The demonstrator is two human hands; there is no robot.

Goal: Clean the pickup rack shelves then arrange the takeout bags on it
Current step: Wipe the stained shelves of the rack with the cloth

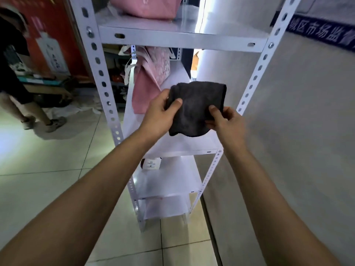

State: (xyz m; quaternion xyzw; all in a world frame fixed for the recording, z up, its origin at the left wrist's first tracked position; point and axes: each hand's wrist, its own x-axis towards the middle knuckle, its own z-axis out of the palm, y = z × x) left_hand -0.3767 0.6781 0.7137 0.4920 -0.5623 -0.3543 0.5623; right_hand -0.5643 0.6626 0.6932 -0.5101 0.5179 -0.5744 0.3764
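Note:
A folded dark grey cloth (197, 108) hangs above the middle shelf (184, 144) of a white metal rack (107, 89). My left hand (161, 114) grips the cloth's left edge with the thumb on top. My right hand (224, 120) pinches its right lower edge. A pink takeout bag (149, 81) stands at the back left of the middle shelf. Another pink bag (146, 6) sits on the upper shelf (182, 39). On a lower shelf (172, 181) a small white-labelled item (150, 164) shows partly under the middle shelf.
A grey wall (288, 131) runs close along the rack's right side. Tiled floor (57, 160) spreads to the left. A person (15, 83) stands at the far left near boxes and clutter (48, 81) in front of a red poster.

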